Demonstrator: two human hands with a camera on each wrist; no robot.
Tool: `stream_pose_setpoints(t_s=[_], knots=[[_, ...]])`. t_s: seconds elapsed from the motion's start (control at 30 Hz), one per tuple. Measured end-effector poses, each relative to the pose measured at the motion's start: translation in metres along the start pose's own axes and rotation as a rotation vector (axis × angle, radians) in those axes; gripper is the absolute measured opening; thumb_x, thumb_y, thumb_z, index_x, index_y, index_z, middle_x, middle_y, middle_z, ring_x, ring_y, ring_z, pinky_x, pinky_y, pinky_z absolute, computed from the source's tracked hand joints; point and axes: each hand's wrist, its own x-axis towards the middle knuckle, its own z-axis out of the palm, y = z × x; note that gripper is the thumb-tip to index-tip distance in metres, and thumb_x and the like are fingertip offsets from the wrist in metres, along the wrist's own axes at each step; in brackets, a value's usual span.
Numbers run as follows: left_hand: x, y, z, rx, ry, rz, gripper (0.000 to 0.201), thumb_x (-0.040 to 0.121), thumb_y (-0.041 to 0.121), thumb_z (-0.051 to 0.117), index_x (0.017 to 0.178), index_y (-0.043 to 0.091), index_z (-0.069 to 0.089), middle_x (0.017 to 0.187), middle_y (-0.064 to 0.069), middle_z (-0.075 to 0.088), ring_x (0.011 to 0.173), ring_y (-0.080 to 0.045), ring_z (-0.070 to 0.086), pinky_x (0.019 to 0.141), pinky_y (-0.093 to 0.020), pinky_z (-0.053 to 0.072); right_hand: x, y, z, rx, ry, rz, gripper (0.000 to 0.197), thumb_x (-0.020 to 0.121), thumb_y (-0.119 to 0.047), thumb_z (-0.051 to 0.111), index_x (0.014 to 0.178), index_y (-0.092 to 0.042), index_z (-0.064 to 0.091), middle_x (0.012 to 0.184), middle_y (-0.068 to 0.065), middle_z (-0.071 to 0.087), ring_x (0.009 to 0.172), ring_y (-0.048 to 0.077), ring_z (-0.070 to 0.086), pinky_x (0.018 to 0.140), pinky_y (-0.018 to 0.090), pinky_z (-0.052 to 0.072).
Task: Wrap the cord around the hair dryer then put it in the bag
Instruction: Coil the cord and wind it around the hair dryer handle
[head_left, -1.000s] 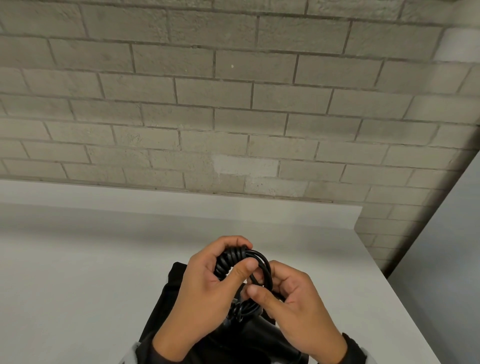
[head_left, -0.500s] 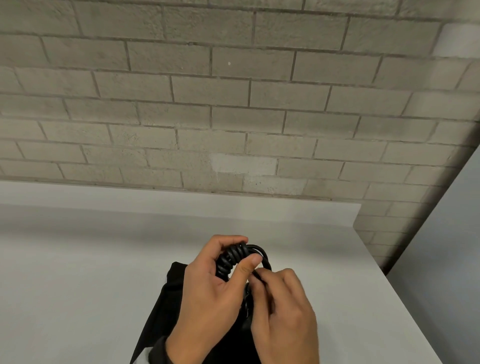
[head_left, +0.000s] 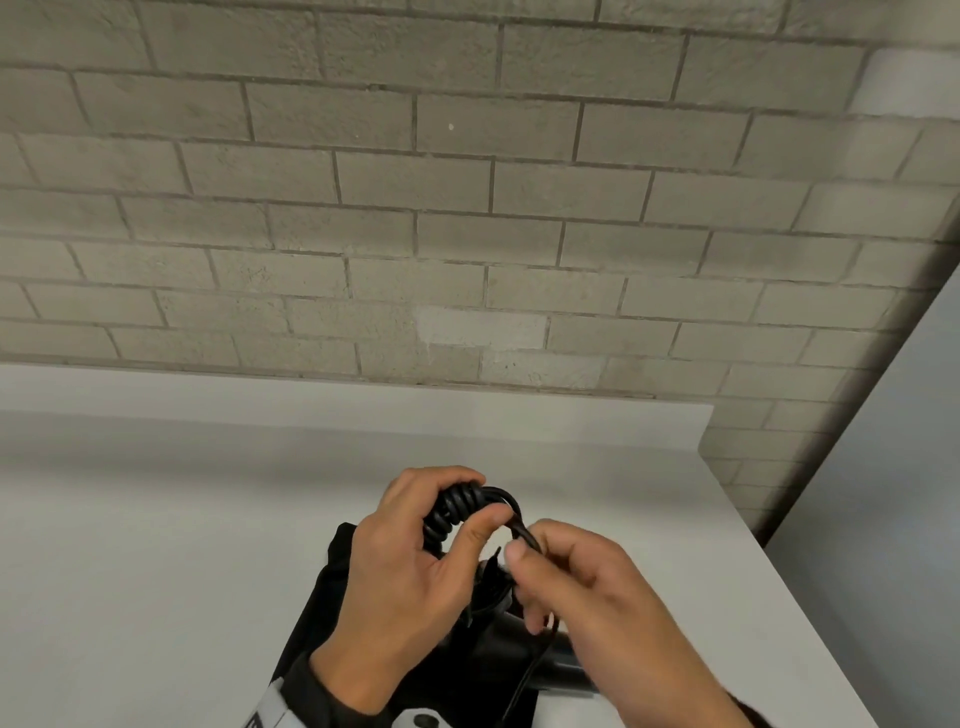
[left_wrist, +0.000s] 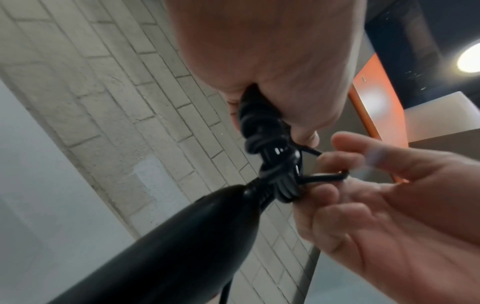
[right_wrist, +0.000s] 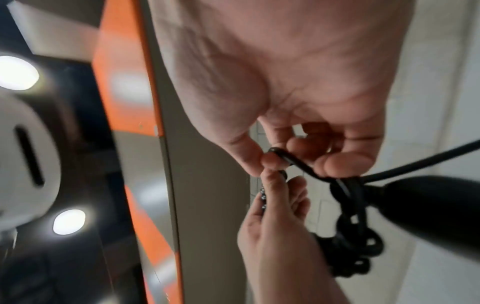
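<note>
Cord loop pinched beside the coil, above the bag.
Left hand (head_left: 415, 540) curled round coiled cord (head_left: 457, 512); right hand (head_left: 587, 587) pinching a loop, thumb to fingertip; dryer (left_wrist: 166, 246) below both, over black bag (head_left: 332, 577).

Left hand (head_left: 410, 551) curls its fingers round the coiled cord (head_left: 457, 512); right hand (head_left: 587, 597) pinches one strand beside it.

A white table (head_left: 156, 545) against the brick wall carries a black bag (head_left: 332, 587).
</note>
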Motion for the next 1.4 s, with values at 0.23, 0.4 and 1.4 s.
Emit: stream_pose_setpoints(t_s=[0.23,0.4,1.4], knots=[[0.001,-0.007,-0.002,-0.028,0.04,-0.015,0.021,0.082,0.04,0.067,0.101,0.03,0.063,0.09,0.007,0.069,0.084,-0.007,0.068,0.073,-0.01,0.049,-0.01,0.018,0.021,-0.114,0.253,-0.199,0.009,0.088,-0.027,0.063,0.085,-0.032,0.07,0.082,-0.003,0.069,0.081,0.012,0.067,0.073,0.024,0.055],[0.0,-0.011,0.0,-0.043,0.055,-0.051,0.022,0.081,0.042,0.065,0.098,0.027,0.065,0.089,0.008,0.07,0.082,-0.006,0.068,0.071,-0.01,0.048,-0.006,0.012,0.016,0.793,-0.078,0.128,0.033,0.063,-0.032,0.087,0.074,-0.004,0.071,0.067,0.016,0.063,0.053,0.022,0.059,0.05,0.028,0.051],[0.002,-0.018,0.003,-0.181,0.062,-0.188,0.022,0.08,0.026,0.069,0.1,0.017,0.069,0.102,0.015,0.071,0.092,-0.003,0.069,0.081,-0.009,0.048,-0.017,0.102,-0.011,0.753,-0.145,0.133,0.049,0.058,-0.042,0.089,0.074,-0.003,0.065,0.046,0.003,0.034,0.039,0.01,0.03,0.041,0.019,0.031]])
